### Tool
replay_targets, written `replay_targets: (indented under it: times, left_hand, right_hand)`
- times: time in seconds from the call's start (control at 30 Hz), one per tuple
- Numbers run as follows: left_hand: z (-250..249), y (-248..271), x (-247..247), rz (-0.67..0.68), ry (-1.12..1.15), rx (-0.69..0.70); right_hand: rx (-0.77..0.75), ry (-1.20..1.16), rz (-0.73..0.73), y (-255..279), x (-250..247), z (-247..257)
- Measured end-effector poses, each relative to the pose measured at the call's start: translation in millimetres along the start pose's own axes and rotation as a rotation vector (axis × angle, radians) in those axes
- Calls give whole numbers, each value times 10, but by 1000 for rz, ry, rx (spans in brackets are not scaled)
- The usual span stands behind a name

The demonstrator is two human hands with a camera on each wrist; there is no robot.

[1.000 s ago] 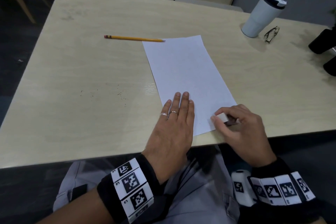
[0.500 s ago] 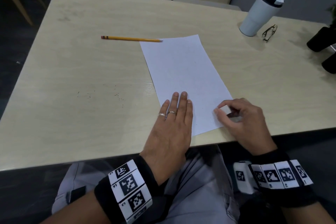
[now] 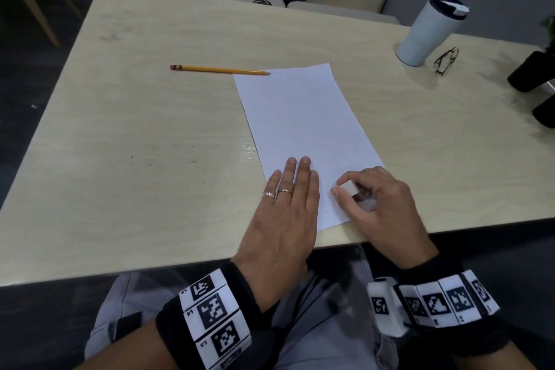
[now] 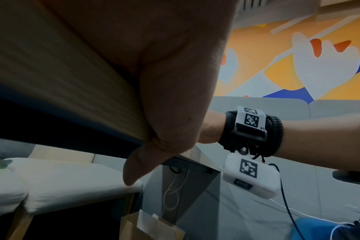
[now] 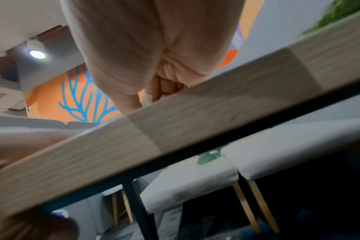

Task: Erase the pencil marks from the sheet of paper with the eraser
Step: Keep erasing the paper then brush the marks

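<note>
Pale table [image 3: 126,135] | left hand [image 3: 288,207] flat, pinning paper [image 3: 303,129] | right hand [image 3: 381,204] pinches eraser [image 3: 348,188] at near right corner | sheet's length runs away from both hands

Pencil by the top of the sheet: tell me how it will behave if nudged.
The pencil lies flat and alone on the smooth table, so a sideways nudge would probably roll it. It looks thin and light, likely sliding easily. It should stay stiff, though its sharpened tip could snap.
</note>
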State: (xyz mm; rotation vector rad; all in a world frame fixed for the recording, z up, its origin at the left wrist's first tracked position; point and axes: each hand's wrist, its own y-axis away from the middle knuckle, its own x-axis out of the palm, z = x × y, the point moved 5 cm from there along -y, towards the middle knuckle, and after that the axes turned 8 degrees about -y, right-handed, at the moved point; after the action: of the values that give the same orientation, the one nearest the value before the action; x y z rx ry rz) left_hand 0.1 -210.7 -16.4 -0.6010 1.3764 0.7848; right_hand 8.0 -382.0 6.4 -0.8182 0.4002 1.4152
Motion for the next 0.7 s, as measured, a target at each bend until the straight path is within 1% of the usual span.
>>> replay_targets:
  times: [0.07,0.17,0.2,0.27,0.37,0.43,0.5,0.6,0.7]
  left_hand:
    - [4,0,4,12,2,-9]
    - [37,-6,20,18,33,-20]
    - [55,-11,32,16,51,-23]
    - [77,-13,35,25,78,-27]
    - [31,-18,-7,75,86,-59]
    - [-123,-29,-113,50,121,-84]
    - [-413,-82,-208,20,143,-43]
    - [-907,-245,-221,10,149,24]
    - [-1092,-372,-161,35,78,36]
  right_hand:
    - [82,-71,-43,-24,-67,-134]
    - [192,-186,-179,-85,-316,-378]
    - [214,-209,-196,-96,-372,-435]
    - [228,-208,-184,-87,-408,-499]
    - [225,-226,-154,-57,-361,-539]
    - [237,-254,-159,-55,-347,-558]
    - [251,-298,-177,-59,-340,-576]
    - [273,-354,-193,-78,-347,-610]
    - [291,-343,-200,-81,-406,-689]
